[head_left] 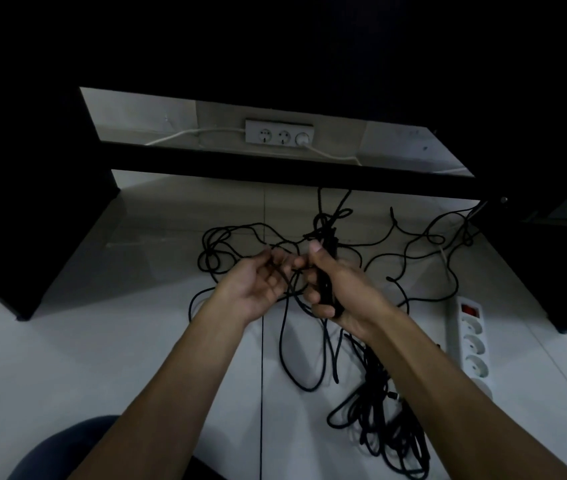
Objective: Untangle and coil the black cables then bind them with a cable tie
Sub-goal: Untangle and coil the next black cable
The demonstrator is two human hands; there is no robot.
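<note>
We have one view only, from a wide-angle camera worn on the person's head. It looks forward and steeply down, over both forearms to the floor (67, 358) beneath a dark desk. The left hand (257, 282) and right hand (335, 285) sit near the lens at frame centre. The far wall socket strip (279, 132) lies toward the top. Edges bow outward and the corners go dark.

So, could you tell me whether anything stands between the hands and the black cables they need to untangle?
Nothing visible does. The right hand already grips a bunch of the black cables, and the left hand holds a strand beside it. The rest of the tangle lies loose on the pale floor, near a white power strip.
</note>
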